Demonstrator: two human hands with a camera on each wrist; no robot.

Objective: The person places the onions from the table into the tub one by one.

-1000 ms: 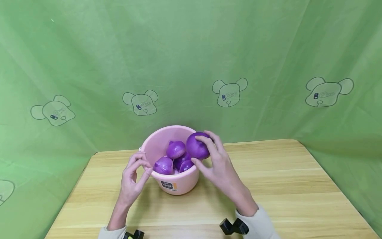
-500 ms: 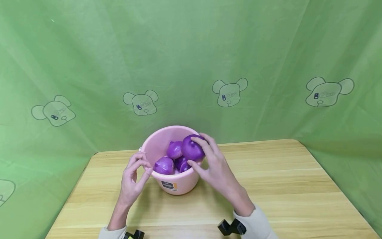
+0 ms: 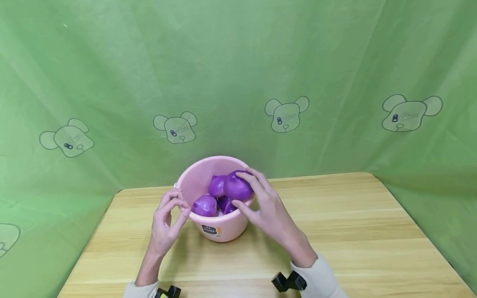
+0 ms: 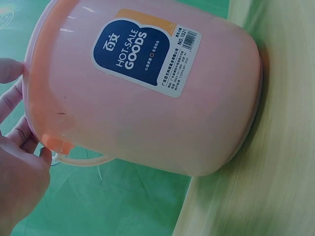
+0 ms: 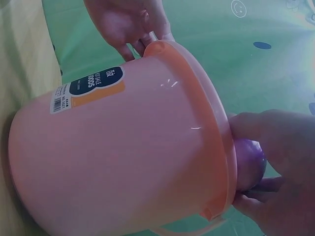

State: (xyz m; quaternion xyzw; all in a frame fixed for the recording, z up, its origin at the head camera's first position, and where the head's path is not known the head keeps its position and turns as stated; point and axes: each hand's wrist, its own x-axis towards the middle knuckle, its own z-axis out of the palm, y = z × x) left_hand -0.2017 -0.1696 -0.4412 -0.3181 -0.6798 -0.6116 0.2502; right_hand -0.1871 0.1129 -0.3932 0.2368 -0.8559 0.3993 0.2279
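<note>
A pink plastic bucket (image 3: 232, 227) stands on the table with several shiny purple onions inside. My left hand (image 3: 164, 225) holds its rim on the left side; in the left wrist view the thumb and fingers (image 4: 18, 132) bend over the lip beside the handle joint. With spread fingers and thumb, my right hand (image 3: 273, 213) grips a large purple onion (image 3: 237, 187) at the bucket's right rim. That onion overlaps a smaller onion (image 3: 216, 185) behind it. Another onion (image 3: 205, 205) lies at the left. In the right wrist view, the gripped onion (image 5: 250, 164) shows just past the rim.
The bucket stands on a light wooden table (image 3: 354, 231). A green curtain (image 3: 231, 74) with bear-head outlines hangs behind and at both sides. The bucket's pale handle (image 4: 86, 161) hangs down outside. Black wrist cameras (image 3: 288, 282) sit on the sleeves.
My right hand has moved left and slightly down with the large onion, from over the right rim further into the bucket. The left hand has stayed at the rim.
</note>
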